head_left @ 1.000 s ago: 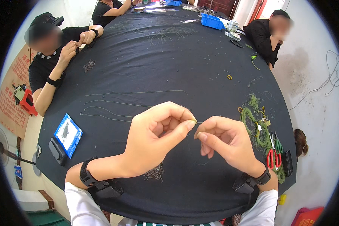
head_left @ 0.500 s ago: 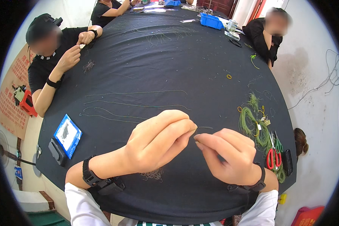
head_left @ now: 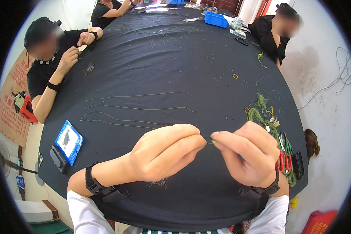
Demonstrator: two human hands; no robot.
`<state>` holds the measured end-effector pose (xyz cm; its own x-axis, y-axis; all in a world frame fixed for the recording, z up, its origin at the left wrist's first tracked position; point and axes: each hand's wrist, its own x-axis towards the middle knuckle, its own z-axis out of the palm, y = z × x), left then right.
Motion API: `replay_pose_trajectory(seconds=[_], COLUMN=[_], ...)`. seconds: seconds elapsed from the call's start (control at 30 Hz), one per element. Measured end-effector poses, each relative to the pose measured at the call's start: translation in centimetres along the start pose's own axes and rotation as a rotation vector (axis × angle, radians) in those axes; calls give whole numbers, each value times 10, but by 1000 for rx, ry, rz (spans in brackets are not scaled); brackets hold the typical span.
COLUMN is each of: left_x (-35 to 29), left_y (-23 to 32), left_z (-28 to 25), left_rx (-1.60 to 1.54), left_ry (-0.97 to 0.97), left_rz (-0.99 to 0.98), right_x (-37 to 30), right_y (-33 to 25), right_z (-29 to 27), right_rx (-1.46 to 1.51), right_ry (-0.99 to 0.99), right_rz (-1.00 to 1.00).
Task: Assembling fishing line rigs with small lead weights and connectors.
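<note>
My left hand (head_left: 165, 152) is closed in a pinch over the middle of the near table. Close by, my right hand (head_left: 249, 154) pinches too, its fingertips a short way from the left ones. A thin green line (head_left: 209, 143) spans the gap between both pinches; anything smaller in the fingertips is hidden. Beyond my left hand, several similar thin lines (head_left: 140, 108) lie stretched out sideways on the dark cloth. A small heap of wiry bits (head_left: 160, 182) shows partly below my left wrist.
At the right lie a bundle of green line (head_left: 257, 116), red-handled scissors (head_left: 288, 162) and a black case (head_left: 298, 167). A blue-edged packet (head_left: 69, 142) and a dark device (head_left: 58, 158) lie left. Co-workers sit around the black-covered table (head_left: 144, 74); a blue tray (head_left: 216, 19) stands far back.
My right hand has moved slightly right and up, away from the left, and the line now runs between the two pinches. My left fingertips have shifted slightly right and down.
</note>
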<state>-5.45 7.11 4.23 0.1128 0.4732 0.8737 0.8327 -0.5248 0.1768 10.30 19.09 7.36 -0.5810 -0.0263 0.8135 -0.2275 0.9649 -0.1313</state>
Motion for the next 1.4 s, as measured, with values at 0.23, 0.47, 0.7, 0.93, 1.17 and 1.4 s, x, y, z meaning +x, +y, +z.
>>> replay_pose_trajectory(seconds=[0.23,0.47,0.7,0.93,1.17,1.4], left_x=[2,4,5,2,-4,0], left_y=[3,5,8,3,0,8], left_z=[-3,-4,-8,-2,2,-2], left_rx=[-46,-87,-132,-48,65,-29], left_ry=[-41,-35,-37,24,-2,-25], left_rz=[-1,-57,-127,-120,56,-6], right_x=[-2,-2,-8,-14,-5,-1], right_y=[8,8,10,3,0,5], right_z=[6,6,16,25,6,4], right_rx=[47,249,427,84,-20,199], right_ry=[-2,-75,-111,-21,22,-46], right_rz=[83,276,263,-46,-99,202])
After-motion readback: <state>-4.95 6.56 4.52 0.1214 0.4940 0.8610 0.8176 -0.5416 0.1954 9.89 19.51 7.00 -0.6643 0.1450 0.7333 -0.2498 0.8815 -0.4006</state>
